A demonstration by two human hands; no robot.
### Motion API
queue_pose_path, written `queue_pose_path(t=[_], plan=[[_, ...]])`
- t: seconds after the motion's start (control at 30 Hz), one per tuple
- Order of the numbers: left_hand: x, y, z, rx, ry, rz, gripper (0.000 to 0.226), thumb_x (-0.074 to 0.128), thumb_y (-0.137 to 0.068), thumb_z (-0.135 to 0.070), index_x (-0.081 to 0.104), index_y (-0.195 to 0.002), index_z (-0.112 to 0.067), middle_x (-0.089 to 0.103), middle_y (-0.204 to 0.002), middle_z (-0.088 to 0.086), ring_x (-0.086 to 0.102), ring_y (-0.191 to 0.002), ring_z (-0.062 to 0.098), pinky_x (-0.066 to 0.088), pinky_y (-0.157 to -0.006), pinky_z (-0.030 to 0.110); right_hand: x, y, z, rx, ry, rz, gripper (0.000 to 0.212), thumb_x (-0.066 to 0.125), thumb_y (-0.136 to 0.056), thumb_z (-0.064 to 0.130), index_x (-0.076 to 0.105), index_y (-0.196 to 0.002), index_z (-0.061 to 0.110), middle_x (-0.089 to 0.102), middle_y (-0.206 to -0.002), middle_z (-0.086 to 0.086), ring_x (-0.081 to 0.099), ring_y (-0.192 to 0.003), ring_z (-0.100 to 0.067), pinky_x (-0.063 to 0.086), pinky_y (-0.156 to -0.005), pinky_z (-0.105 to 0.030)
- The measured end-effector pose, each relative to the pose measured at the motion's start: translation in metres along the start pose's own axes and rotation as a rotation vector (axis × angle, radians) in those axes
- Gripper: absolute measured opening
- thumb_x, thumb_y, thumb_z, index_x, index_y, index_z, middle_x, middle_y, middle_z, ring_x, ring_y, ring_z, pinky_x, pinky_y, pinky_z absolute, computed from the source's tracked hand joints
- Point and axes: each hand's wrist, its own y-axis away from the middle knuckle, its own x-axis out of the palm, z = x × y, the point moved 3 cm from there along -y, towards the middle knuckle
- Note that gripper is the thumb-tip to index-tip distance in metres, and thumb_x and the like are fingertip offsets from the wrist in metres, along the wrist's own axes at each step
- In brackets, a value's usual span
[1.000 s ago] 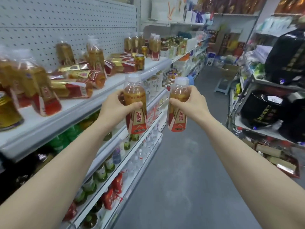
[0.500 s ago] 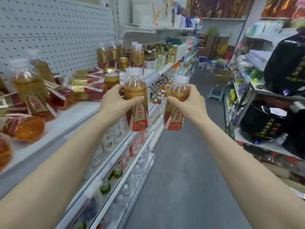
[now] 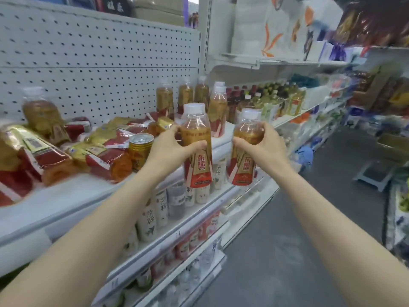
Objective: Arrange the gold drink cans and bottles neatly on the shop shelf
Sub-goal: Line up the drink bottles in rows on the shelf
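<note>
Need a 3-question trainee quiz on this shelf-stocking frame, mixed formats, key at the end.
1. True or false: the left hand grips a clear plastic white-capped bottle of amber drink, and the right hand grips a second such bottle.
2. Multiple choice: the gold metal can on the white top shelf is A) standing upright, B) lying on its side, C) held in a hand.
3. Fill in: the red-and-gold-labelled bottles beside the can lie ____ rather than standing.

Key: 1 true; 2 A; 3 on their sides.
</note>
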Motion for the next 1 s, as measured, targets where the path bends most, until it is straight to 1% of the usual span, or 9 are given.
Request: queue_pose_path(t=[0.07,0.13,0.23,0.3,0.43,0.6,0.77,0.93,1.0], plan=[[-0.004,-0.02,0.001,-0.019,-0.032,-0.048,0.066,0.078,-0.073,-0.051,0.056,-0.129,-0.022,0.066,-0.114,-0.01,0.062,-0.105,0.011,0.054,-0.087,0.035,0.015,-0.027,0.001,-0.048,-0.022,0.034,0.07,0.077,-0.076,0.055,0.052,-0.13,0.02,0.061,-0.114,0.008,0.059,-0.1,-0.01,0.048,-0.081,-0.027],[-0.01,-0.04,0.003,-0.016,-0.063,-0.1,0.063,0.078,-0.075,-0.049,0.057,-0.126,-0.02,0.066,-0.111,-0.009,0.062,-0.103,0.012,0.053,-0.084,0.03,0.031,-0.053,0.005,-0.105,-0.035,0.06,0.07,0.077,-0.075,0.056,0.051,-0.129,0.021,0.061,-0.112,0.008,0.06,-0.1,-0.011,0.051,-0.083,-0.03],[-0.018,-0.063,0.007,-0.023,-0.07,-0.172,0.062,0.079,-0.074,-0.048,0.059,-0.124,-0.018,0.067,-0.113,-0.004,0.063,-0.104,0.015,0.054,-0.089,0.037,0.049,-0.082,0.018,-0.17,-0.073,0.083,0.063,0.08,-0.076,0.051,0.052,-0.124,0.021,0.062,-0.104,0.011,0.061,-0.094,-0.008,0.048,-0.074,-0.021],[-0.024,-0.076,0.014,-0.048,-0.099,-0.197,0.061,0.079,-0.073,-0.049,0.059,-0.123,-0.021,0.067,-0.113,-0.005,0.063,-0.104,0.015,0.055,-0.09,0.04,0.059,-0.1,0.027,-0.202,-0.071,0.1,0.06,0.08,-0.076,0.049,0.053,-0.122,0.021,0.063,-0.104,0.011,0.061,-0.093,-0.008,0.045,-0.073,-0.019],[-0.035,-0.096,0.025,-0.067,-0.139,-0.227,0.061,0.08,-0.072,-0.051,0.057,-0.123,-0.025,0.067,-0.11,-0.008,0.064,-0.1,0.013,0.057,-0.086,0.043,0.08,-0.133,0.042,-0.26,-0.063,0.096,0.059,0.079,-0.074,0.054,0.055,-0.118,0.025,0.063,-0.1,0.013,0.062,-0.093,-0.01,0.049,-0.08,-0.027],[-0.039,-0.116,0.037,-0.105,-0.199,-0.233,0.059,0.08,-0.075,-0.044,0.055,-0.124,-0.023,0.066,-0.107,-0.008,0.064,-0.097,0.011,0.057,-0.084,0.037,0.114,-0.173,0.053,-0.314,-0.107,0.144,0.053,0.079,-0.075,0.049,0.054,-0.114,0.023,0.065,-0.096,0.012,0.063,-0.089,-0.008,0.05,-0.077,-0.027],[-0.046,-0.128,0.044,-0.194,-0.271,-0.265,0.051,0.079,-0.076,-0.043,0.053,-0.115,-0.025,0.064,-0.099,-0.012,0.063,-0.089,0.005,0.052,-0.068,0.024,0.161,-0.212,0.061,-0.335,-0.053,0.224,0.06,0.08,-0.074,0.042,0.047,-0.119,0.017,0.062,-0.099,0.003,0.06,-0.092,-0.019,0.051,-0.082,-0.036],[-0.049,-0.131,0.052,-0.271,-0.306,-0.291,0.056,0.081,-0.074,-0.042,0.051,-0.117,-0.024,0.064,-0.105,-0.011,0.063,-0.095,0.008,0.055,-0.077,0.029,0.205,-0.233,0.047,-0.298,-0.023,0.322,0.069,0.08,-0.073,0.043,0.044,-0.122,0.012,0.063,-0.109,-0.004,0.063,-0.101,-0.028,0.055,-0.084,-0.044],[-0.048,-0.131,0.053,-0.293,-0.328,-0.302,0.053,0.081,-0.075,-0.04,0.05,-0.115,-0.025,0.064,-0.104,-0.012,0.063,-0.095,0.008,0.054,-0.076,0.027,0.215,-0.238,0.043,-0.274,-0.054,0.344,0.069,0.079,-0.076,0.04,0.042,-0.126,0.011,0.062,-0.112,-0.005,0.063,-0.101,-0.028,0.055,-0.083,-0.042]])
